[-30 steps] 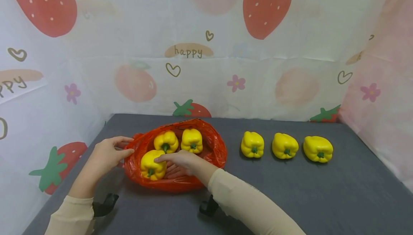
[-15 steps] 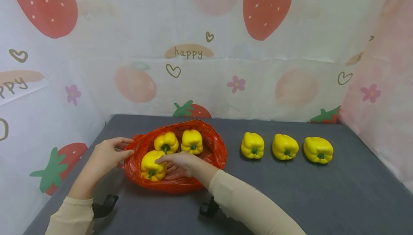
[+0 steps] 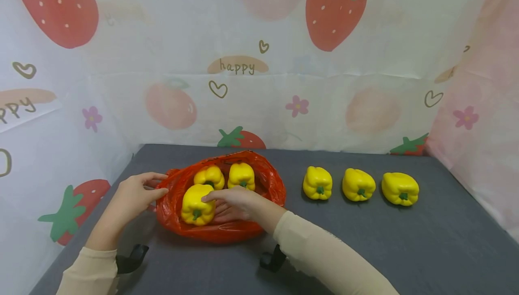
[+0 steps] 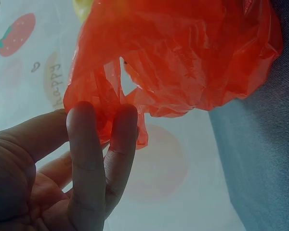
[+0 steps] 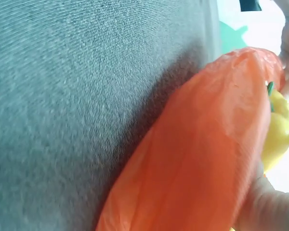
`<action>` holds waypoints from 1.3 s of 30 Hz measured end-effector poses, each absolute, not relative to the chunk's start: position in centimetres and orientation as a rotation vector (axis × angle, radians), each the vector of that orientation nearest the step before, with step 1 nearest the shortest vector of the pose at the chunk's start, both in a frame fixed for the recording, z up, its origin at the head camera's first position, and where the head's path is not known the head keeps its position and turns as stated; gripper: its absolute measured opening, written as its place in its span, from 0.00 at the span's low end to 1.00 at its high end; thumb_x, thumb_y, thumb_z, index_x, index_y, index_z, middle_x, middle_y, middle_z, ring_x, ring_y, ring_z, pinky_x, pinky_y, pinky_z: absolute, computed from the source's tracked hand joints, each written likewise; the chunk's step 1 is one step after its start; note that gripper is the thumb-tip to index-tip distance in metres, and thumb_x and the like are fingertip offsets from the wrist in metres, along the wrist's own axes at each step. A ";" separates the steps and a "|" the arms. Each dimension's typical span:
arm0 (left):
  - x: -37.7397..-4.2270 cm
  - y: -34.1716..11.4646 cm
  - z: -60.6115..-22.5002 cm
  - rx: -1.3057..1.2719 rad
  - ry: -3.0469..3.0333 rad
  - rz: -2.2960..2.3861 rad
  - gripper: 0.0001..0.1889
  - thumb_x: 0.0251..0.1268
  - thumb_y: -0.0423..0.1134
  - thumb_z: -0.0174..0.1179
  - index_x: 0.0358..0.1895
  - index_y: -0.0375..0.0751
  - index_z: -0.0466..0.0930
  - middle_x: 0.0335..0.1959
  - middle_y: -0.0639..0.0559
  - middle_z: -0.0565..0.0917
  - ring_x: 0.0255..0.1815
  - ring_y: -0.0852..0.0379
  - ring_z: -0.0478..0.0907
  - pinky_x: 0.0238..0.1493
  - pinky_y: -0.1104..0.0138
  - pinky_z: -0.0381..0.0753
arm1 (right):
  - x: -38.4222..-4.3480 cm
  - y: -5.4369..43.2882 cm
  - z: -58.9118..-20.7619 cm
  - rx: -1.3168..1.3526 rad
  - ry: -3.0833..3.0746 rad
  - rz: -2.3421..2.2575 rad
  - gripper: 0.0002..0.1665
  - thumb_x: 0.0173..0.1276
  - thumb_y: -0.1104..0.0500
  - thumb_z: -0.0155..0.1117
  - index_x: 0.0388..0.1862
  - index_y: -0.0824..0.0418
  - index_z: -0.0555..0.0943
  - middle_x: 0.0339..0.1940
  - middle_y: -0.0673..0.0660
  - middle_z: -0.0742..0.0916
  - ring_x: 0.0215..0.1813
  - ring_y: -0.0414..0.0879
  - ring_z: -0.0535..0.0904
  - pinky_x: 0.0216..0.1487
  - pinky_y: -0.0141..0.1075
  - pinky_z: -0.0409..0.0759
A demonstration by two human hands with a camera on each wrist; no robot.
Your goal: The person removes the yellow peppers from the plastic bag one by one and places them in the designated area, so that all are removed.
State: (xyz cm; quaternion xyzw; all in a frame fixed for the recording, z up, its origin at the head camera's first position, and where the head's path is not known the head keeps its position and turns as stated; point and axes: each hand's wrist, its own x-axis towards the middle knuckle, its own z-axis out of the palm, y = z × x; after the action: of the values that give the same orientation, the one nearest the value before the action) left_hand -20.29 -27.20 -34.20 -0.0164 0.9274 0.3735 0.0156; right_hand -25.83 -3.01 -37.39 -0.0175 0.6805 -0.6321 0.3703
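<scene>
A red plastic bag (image 3: 272, 182) lies with its mouth spread on the dark table. My left hand (image 3: 131, 201) pinches the bag's left edge; the left wrist view shows its fingers at the crumpled red film (image 4: 168, 57). Reaching into the bag, my right hand (image 3: 245, 205) grips a yellow bell pepper (image 3: 195, 202), thumb on its near side. Behind that pepper, two more yellow bell peppers sit inside the bag, one at the back left (image 3: 210, 175) and another at the back right (image 3: 241, 174). The right wrist view has the bag's wall covering part of the gripped pepper (image 5: 278, 137).
To the right of the bag stand three yellow bell peppers in a row: a left one (image 3: 318, 182), a middle one (image 3: 358, 184) and a right one (image 3: 400, 188). A white strawberry-print curtain (image 3: 259, 106) encloses the dark table (image 3: 365, 241) at the back and sides.
My right hand has shifted the gripped pepper slightly up and to the right within the bag; it now covers more of the back left pepper. The left hand has stayed put.
</scene>
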 end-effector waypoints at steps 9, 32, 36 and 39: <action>-20.3 -27.2 -34.2 -0.043 2.885 1.173 0.26 0.69 0.42 0.62 0.65 0.30 0.72 0.54 0.30 0.81 0.36 0.55 0.85 0.36 0.59 0.89 | -25.9 -1.2 -36.5 -0.015 1.713 -1.647 0.43 0.65 0.52 0.70 0.69 0.74 0.64 0.63 0.71 0.78 0.63 0.60 0.79 0.65 0.50 0.79; -20.3 -27.3 -34.4 -0.036 2.867 1.203 0.27 0.69 0.43 0.61 0.66 0.30 0.71 0.55 0.30 0.80 0.34 0.56 0.86 0.36 0.59 0.89 | -25.9 4.6 -34.7 -0.041 1.798 -1.628 0.35 0.67 0.52 0.68 0.64 0.72 0.71 0.59 0.69 0.79 0.58 0.56 0.81 0.66 0.49 0.79; -20.2 -27.3 -34.3 -0.036 2.871 1.197 0.27 0.70 0.43 0.61 0.66 0.30 0.71 0.55 0.30 0.80 0.33 0.56 0.85 0.36 0.59 0.89 | -25.7 6.1 -34.3 -0.045 1.811 -1.636 0.32 0.69 0.52 0.66 0.63 0.71 0.72 0.60 0.68 0.79 0.59 0.56 0.81 0.66 0.49 0.78; -20.2 -27.3 -34.2 -0.043 2.871 1.194 0.27 0.70 0.43 0.61 0.66 0.30 0.71 0.55 0.30 0.80 0.33 0.57 0.85 0.36 0.59 0.89 | -25.5 7.1 -34.0 -0.057 1.844 -1.621 0.32 0.69 0.52 0.65 0.63 0.72 0.72 0.60 0.68 0.79 0.58 0.55 0.82 0.65 0.47 0.79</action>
State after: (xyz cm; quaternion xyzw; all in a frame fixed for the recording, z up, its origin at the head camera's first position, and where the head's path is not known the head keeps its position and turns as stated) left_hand -20.17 -27.29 -34.18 -0.0140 0.9231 0.3839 0.0161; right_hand -25.48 7.06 -34.01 -0.0220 0.7070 -0.6217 0.3363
